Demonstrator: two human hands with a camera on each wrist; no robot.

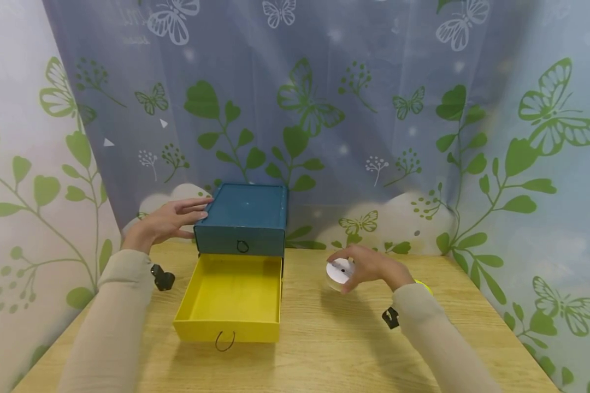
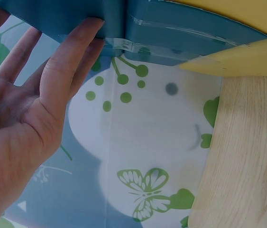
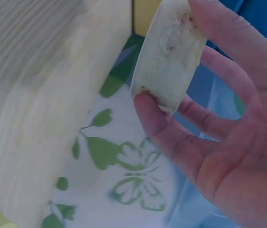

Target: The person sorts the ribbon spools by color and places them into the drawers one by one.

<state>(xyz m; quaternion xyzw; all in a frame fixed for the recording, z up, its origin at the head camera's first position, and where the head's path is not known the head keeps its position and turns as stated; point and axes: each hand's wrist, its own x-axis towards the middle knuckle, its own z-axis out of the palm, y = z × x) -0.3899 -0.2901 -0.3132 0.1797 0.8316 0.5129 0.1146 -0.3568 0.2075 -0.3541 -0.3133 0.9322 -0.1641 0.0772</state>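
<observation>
A small two-tier drawer cabinet has a blue upper unit (image 1: 248, 207) and, below it, a yellow drawer (image 1: 226, 330) pulled out toward me, with nothing inside. My left hand (image 1: 169, 221) rests its extended fingers against the left side of the blue unit; the left wrist view shows the fingertips (image 2: 93, 26) at the blue wall. To the right of the cabinet, my right hand (image 1: 369, 265) grips a white round tape roll (image 1: 338, 271) by its rim, thumb and fingers on opposite sides. Its pale side (image 3: 169, 57), with brown specks, faces the right wrist camera.
The wooden tabletop (image 1: 324, 349) ends at a printed curtain (image 1: 364, 164) with leaves and butterflies behind and at both sides. A bright yellow thing (image 1: 424, 286) is partly hidden behind my right wrist. Black camera mounts (image 1: 163, 277) hang at the wrists.
</observation>
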